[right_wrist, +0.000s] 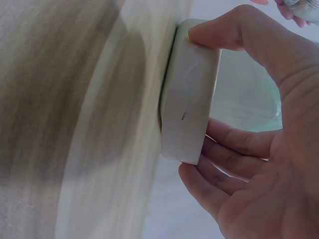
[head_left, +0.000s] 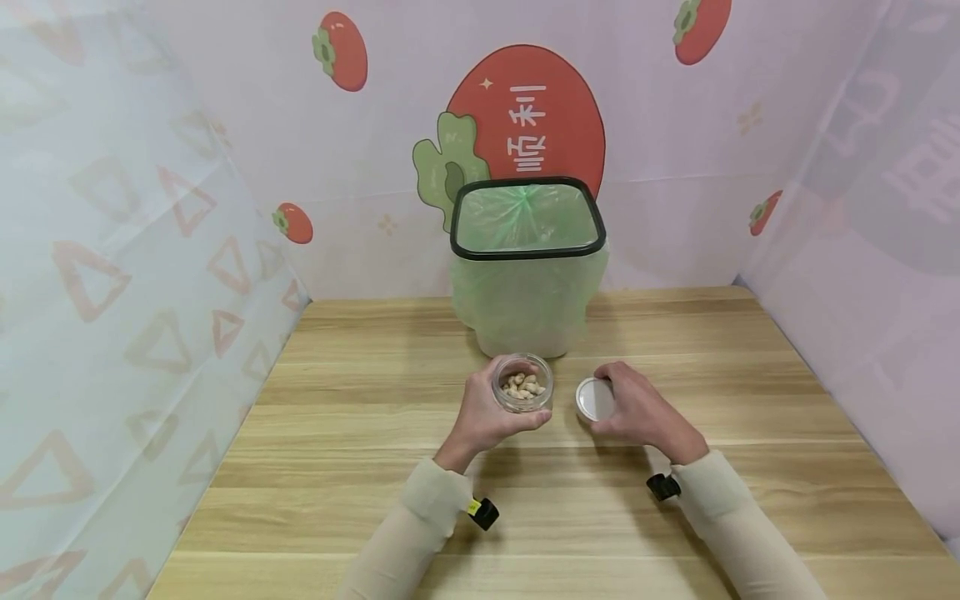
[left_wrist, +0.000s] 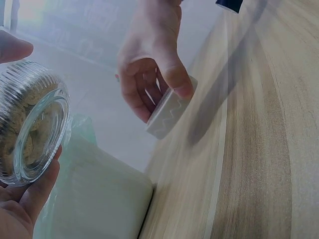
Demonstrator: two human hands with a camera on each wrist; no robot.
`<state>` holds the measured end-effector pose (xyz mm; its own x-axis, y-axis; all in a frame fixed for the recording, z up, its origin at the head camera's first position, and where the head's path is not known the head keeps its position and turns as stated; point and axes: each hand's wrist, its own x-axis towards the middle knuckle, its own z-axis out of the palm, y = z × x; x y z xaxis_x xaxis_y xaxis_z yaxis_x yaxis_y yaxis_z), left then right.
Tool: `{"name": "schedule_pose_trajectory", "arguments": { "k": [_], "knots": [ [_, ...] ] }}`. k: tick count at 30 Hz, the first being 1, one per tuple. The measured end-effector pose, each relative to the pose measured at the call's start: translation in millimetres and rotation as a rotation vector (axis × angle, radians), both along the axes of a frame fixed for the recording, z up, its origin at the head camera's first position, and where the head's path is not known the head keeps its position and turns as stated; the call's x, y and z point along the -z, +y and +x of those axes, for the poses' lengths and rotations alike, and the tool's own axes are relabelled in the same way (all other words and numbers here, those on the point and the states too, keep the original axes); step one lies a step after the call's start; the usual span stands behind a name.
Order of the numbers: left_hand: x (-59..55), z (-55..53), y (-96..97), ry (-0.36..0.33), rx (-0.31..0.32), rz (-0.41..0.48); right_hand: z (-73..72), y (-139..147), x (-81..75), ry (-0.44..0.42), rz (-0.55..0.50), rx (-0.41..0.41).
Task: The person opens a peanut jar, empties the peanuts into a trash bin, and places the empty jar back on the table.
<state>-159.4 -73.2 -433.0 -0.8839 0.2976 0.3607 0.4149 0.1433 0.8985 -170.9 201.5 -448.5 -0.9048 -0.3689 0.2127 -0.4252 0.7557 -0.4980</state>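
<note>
A clear ribbed jar (head_left: 522,383) with unshelled peanuts (head_left: 522,386) inside has its mouth uncovered. My left hand (head_left: 489,412) grips it round the side, thumb opposite the fingers, and the left wrist view shows the jar's base (left_wrist: 42,134). To the right, my right hand (head_left: 640,406) pinches a round white lid (head_left: 596,400) by its rim, between thumb and fingers. In the right wrist view the lid (right_wrist: 189,92) is very close to the wooden tabletop; whether it touches I cannot tell. A small gap separates the lid from the jar.
Behind the hands stands a pale bin (head_left: 517,340) with a black rim (head_left: 528,252) and a green plastic liner (head_left: 525,287). The wooden table (head_left: 360,467) reaches back to a patterned cloth wall (head_left: 390,142), with cloth at both sides too.
</note>
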Motion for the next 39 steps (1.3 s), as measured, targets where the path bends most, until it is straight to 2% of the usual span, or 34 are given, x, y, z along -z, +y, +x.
{"name": "schedule_pose_trajectory", "arguments": {
  "k": [17,39],
  "knots": [
    [-0.8,2.7,3.5,0.008,-0.006,0.007,-6.0,2,11.7,-0.140,0.085,-0.008],
    [-4.9,3.5,0.5,-0.009,-0.004,-0.002,-5.4,0,8.8,-0.169,0.131,-0.038]
  ]
}}
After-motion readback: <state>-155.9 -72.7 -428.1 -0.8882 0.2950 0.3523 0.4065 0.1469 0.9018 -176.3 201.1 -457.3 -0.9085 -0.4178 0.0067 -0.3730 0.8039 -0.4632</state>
